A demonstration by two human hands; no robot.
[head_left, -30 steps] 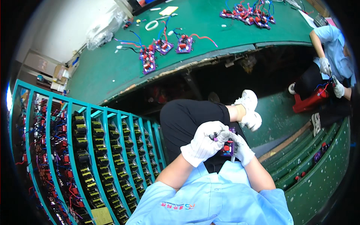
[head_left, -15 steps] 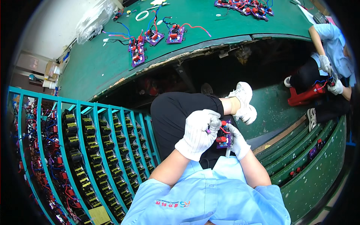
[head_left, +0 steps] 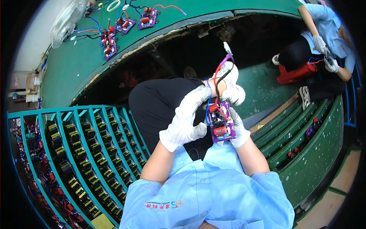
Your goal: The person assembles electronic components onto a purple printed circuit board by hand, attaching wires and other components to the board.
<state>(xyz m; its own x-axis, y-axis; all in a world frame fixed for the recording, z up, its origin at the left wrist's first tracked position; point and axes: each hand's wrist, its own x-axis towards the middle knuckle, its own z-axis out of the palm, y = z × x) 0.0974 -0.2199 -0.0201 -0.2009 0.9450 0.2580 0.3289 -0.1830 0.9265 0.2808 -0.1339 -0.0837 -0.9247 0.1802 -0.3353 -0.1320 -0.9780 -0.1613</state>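
Note:
Above my lap I hold a purple circuit board [head_left: 226, 136] with red and black parts. My right hand [head_left: 238, 129], in a white glove, grips the board by its right edge, partly hidden behind it. From the board's far end rise red, black and blue wires [head_left: 218, 78], ending in a purple sleeve and a white connector. Beside the board on the left, my gloved left hand [head_left: 186, 118] is open, thumb and fingers apart, close to the blue wire. Dark smudges mark its palm.
Several wired purple boards [head_left: 108, 44] lie on the green table [head_left: 72, 57] ahead. On my left stands a teal rack [head_left: 76, 110] of black-and-yellow components. A green slotted bin [head_left: 305, 160] holds boards on my right. A gloved co-worker [head_left: 324, 23] sits by a red stool [head_left: 295, 74].
My left hand has opened and moved left off the board's wires, which now stand up in view. My view has shifted, so the table and rack appear further left.

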